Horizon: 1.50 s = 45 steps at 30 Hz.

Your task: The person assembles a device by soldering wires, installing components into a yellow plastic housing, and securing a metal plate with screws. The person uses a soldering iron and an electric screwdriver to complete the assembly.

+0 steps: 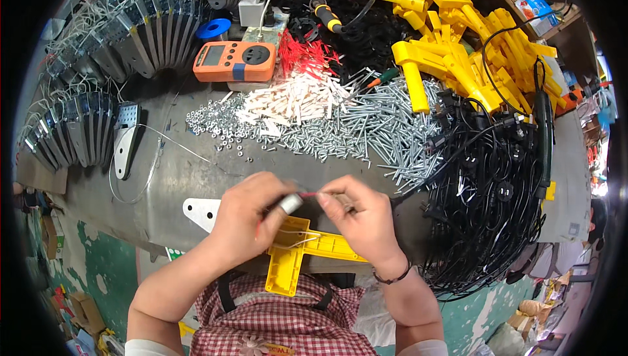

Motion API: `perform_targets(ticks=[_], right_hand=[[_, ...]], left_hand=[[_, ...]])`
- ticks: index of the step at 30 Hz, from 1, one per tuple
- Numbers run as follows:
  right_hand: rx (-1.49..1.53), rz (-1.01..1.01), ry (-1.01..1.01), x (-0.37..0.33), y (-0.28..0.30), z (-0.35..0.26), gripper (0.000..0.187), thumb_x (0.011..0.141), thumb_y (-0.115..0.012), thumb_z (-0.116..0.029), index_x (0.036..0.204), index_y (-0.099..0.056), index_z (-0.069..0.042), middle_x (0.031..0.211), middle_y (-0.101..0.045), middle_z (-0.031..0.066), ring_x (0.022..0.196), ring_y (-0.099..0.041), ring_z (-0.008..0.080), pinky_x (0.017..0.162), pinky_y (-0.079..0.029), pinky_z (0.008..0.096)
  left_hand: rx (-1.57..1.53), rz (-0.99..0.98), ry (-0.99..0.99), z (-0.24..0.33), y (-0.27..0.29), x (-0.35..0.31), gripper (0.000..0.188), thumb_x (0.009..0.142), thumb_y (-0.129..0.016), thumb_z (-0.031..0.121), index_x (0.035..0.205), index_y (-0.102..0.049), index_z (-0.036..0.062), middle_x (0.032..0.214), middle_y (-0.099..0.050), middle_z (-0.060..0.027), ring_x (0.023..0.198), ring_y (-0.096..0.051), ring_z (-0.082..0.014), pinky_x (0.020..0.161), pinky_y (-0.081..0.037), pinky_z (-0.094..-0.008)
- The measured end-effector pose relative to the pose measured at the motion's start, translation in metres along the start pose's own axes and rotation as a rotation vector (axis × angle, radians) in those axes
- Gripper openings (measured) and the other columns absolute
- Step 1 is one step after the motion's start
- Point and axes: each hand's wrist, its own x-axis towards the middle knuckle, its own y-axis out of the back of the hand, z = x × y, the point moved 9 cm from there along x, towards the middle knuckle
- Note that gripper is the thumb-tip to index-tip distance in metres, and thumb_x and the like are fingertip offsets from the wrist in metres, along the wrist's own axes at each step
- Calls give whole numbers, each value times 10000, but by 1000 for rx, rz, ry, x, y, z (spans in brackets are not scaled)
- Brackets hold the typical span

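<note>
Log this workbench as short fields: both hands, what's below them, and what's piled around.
Left hand: closed on thin red strand, blurred
Right hand: pinching the same strand
Below hands: open yellow plastic T-shaped shell
Far left: rows of grey metal brackets
Beyond hands: silver metal screws
Right: tangled black cables
Far right: heaped yellow plastic housings
Instrument: orange box-shaped meter

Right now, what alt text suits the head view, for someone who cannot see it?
A person's left hand and right hand hold a thin red piece above a yellow casing at the edge of the bench. Beyond are screws and an orange meter; black cables and yellow parts are heaped at right.
</note>
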Motion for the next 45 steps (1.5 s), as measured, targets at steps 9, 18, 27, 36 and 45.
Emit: perform_targets(ticks=[9,18,27,36,45], right_hand=[[-611,-451,242,-19,-35,-11,70,791,-614,-136,845,-637,-97,751,-650,80,749,-644,262,648,-502,355],[-281,-347,-196,-6,-13,8,156,846,-645,-175,928,-662,-44,747,-661,121,635,-650,208,589,-484,315],[-234,-397,-300,-4,-12,10,144,818,-706,-147,849,-672,-10,615,-586,-19,595,-477,10,532,-392,194],[-61,-346,-263,-11,-6,27,148,840,-672,-153,938,-670,-41,708,-625,8,599,-549,60,544,-443,241],[-783,-323,675,-24,-17,-41,328,612,-701,-132,938,-678,-107,653,-571,1,535,-548,137,486,-409,274]], left_hand=[[147,164,-81,-12,12,-9,133,769,-619,0,902,-625,4,776,-603,-109,712,-582,-261,653,-455,-334],[141,61,-87,3,6,-14,165,660,-642,62,822,-614,46,796,-550,-85,775,-544,-284,684,-434,-381],[262,-23,-162,18,-4,-18,161,673,-660,100,816,-609,44,852,-599,-76,810,-551,-262,737,-402,-377],[61,-27,-25,14,-4,-10,188,726,-677,85,903,-634,38,816,-627,-84,769,-605,-271,730,-452,-355],[-206,-222,243,-10,-15,-8,206,727,-662,47,919,-622,-15,794,-610,-112,699,-595,-197,645,-463,-289]])
